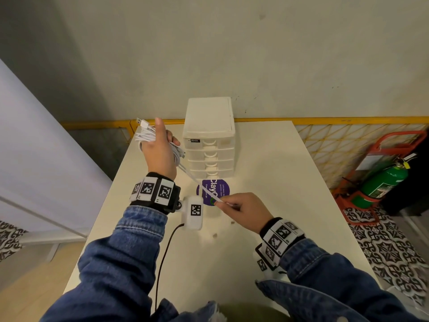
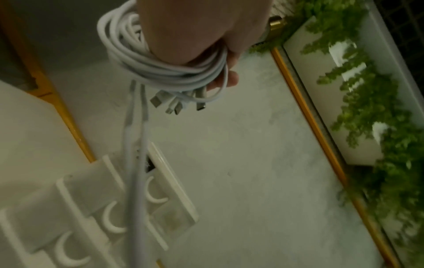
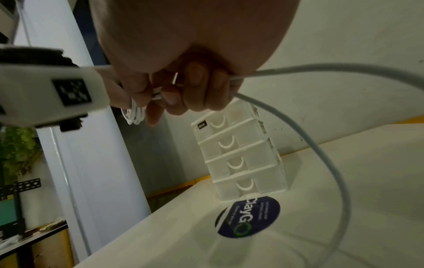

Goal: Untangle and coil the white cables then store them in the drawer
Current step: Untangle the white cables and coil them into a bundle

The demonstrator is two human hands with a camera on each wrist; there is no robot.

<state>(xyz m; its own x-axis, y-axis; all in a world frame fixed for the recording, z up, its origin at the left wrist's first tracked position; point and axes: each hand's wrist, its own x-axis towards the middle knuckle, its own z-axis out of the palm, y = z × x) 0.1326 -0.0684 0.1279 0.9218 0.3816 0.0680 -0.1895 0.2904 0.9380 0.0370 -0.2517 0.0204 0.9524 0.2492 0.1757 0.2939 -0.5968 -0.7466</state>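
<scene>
The left hand is raised, wrapped in coiled white cables; the lower right hand pinches taut strands before the drawer unit.

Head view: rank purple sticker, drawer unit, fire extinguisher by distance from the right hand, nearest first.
From the right hand:
1. purple sticker, on the table just beyond and left of the hand.
2. drawer unit, farther back at the table's far edge.
3. fire extinguisher, off the table, on the floor far right.
</scene>
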